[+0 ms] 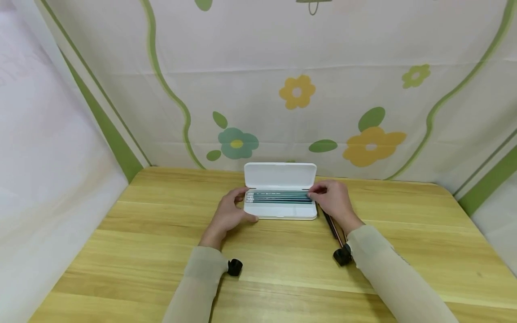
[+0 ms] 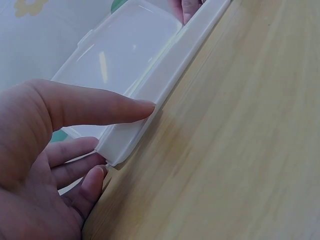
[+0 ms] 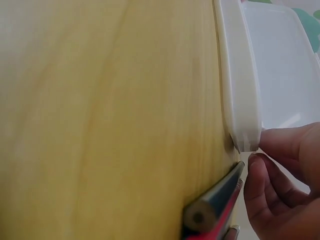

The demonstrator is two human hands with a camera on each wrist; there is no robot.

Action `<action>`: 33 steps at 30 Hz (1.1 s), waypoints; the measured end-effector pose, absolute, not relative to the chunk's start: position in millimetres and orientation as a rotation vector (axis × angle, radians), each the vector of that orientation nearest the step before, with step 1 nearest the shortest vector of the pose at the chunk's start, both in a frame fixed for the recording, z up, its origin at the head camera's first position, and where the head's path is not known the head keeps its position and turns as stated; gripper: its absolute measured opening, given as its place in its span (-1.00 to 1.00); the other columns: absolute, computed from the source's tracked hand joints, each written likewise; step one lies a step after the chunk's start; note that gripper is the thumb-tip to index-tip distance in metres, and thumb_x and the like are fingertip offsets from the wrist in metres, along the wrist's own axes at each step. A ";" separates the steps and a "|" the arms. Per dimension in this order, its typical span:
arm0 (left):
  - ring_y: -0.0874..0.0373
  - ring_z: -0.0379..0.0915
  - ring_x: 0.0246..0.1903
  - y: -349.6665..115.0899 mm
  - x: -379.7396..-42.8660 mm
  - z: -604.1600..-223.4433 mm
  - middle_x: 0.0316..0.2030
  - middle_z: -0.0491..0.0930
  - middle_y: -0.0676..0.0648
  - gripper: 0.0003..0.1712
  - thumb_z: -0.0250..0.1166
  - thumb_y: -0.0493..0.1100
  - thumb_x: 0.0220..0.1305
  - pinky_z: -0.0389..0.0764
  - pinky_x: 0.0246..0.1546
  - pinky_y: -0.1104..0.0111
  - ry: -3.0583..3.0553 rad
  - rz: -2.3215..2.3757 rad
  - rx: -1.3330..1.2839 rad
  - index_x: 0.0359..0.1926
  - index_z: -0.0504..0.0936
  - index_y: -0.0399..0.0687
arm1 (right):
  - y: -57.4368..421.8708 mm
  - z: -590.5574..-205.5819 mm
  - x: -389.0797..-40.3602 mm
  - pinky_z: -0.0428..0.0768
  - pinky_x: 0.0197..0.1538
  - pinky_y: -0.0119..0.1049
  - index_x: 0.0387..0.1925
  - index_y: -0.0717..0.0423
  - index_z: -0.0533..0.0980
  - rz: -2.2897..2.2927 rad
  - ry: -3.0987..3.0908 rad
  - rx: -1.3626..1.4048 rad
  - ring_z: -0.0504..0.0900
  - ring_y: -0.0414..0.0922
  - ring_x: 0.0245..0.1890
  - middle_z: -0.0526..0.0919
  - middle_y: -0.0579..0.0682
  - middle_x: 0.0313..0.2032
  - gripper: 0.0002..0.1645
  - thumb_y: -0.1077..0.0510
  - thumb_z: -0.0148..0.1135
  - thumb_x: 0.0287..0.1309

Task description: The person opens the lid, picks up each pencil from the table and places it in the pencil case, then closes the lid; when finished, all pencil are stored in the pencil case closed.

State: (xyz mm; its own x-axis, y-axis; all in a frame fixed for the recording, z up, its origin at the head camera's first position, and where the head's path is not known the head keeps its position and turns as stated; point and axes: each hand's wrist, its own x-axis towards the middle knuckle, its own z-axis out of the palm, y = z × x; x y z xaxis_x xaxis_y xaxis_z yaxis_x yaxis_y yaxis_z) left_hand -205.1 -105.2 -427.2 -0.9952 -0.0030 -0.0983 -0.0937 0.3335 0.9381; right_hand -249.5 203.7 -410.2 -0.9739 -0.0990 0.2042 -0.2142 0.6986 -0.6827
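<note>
A white pencil case [image 1: 282, 211] lies on the table with its lid [image 1: 280, 176] raised. Several dark green pencils [image 1: 278, 197] lie lengthwise inside, their light-coloured ends to the left. My left hand [image 1: 229, 214] grips the case's left end, thumb along the front wall and fingers around the end, as the left wrist view shows. My right hand [image 1: 333, 199] is at the right end, fingers bent, a fingertip over the pencils. In the right wrist view one digit [image 3: 282, 142] touches the end rim; whether the hand pinches a pencil is hidden.
Dark and reddish pencils [image 1: 330, 224] lie on the wooden table [image 1: 282, 264] under my right wrist; one blunt pencil end [image 3: 199, 216] shows close up. A flower-patterned cloth [image 1: 250, 94] hangs directly behind the table's back edge.
</note>
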 end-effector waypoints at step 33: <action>-0.14 0.38 0.30 -105.5 -204.4 -427.9 0.39 0.52 -0.16 0.12 0.68 -0.38 -0.20 0.47 0.33 -0.01 2.494 1.761 -0.095 0.50 0.51 -0.03 | 252.8 -338.7 -198.4 0.71 -0.08 -0.40 0.19 0.03 0.71 1.519 -2.728 0.051 0.68 -0.22 -0.16 0.74 -0.21 -0.05 -0.41 -0.29 0.38 0.39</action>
